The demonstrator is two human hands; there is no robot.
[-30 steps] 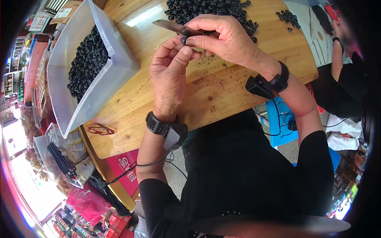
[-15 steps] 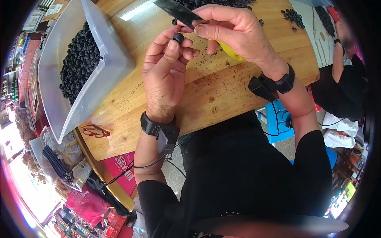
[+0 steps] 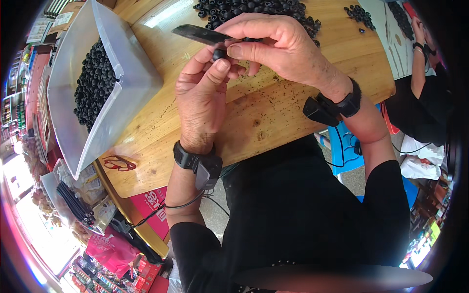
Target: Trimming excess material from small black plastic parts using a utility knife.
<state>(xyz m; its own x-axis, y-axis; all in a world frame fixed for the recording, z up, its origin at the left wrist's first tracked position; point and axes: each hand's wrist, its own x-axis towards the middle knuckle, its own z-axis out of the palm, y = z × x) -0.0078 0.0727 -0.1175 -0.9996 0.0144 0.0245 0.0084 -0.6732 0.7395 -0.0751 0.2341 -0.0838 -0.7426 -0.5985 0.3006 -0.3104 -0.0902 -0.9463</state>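
Note:
Between the thumb and fingers of my left hand (image 3: 202,97) is a small round black bead-like piece (image 3: 219,54). My right hand (image 3: 293,51) is closed around a knife, whose dark blade (image 3: 198,34) points left, just above the piece. The knife's handle is hidden in the palm. My right thumb tip meets the piece or lies right beside it; I cannot tell which. Beyond my hands a heap of similar black pieces (image 3: 244,7) covers part of the wooden table (image 3: 264,117).
A translucent plastic bin (image 3: 141,68), tilted at the left, holds many black pieces (image 3: 95,78). Red-framed glasses (image 3: 119,163) lie near the table's left edge. Dark crumbs dot the wood. More pieces (image 3: 360,18) lie far right, near a co-worker's hand (image 3: 419,31). A blue stool (image 3: 346,151) stands below.
My right hand has brought the blade lower and to the left, closer to the piece. The hands are now together. A yellow part seen under my right hand no longer shows.

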